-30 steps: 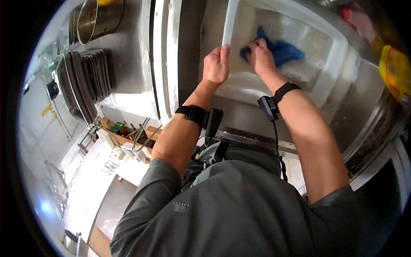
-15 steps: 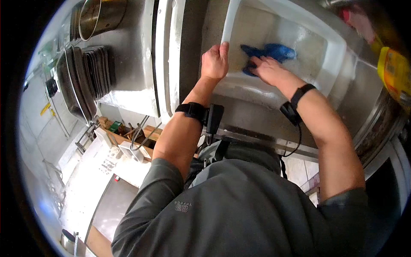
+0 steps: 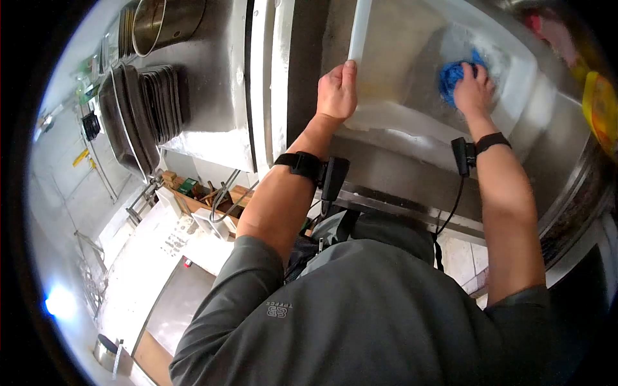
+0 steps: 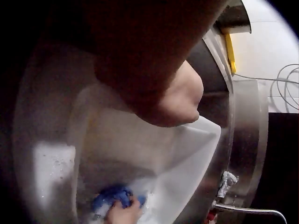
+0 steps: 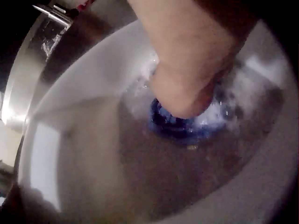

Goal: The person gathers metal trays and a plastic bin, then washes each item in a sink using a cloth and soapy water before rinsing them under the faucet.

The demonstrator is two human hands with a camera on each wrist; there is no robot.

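- In the upper middle of the head view, the left hand (image 3: pixel 337 91) grips the near-left rim of a white tub (image 3: pixel 523 87), thumb lying along the edge.
- The right hand (image 3: pixel 474 91) is at the upper right of the head view, inside the tub, its fingers bent over a bunched blue cloth (image 3: pixel 450 80) and holding it.
- The cloth sits in the right part of the tub in the head view, showing to the left of the fingers and just above them; in the left wrist view it is at the bottom, left of centre.
- Pale, cloudy liquid lies in the tub, with bubbles around the cloth at the centre of the right wrist view.
- The tub stands in a metal sink (image 3: pixel 393 154) across the upper right of the head view; a tap (image 4: pixel 252 211) reaches in at the lower right of the left wrist view.
- At the upper left of the head view, a metal tabletop (image 3: pixel 219 83) carries a row of dark trays (image 3: pixel 158 103) standing on edge and a metal pot (image 3: pixel 183 19).
- A yellow container (image 3: pixel 600 116) is at the far right of the head view.
- The person wears a dark grey shirt (image 3: pixel 373 309), which fills the bottom middle.
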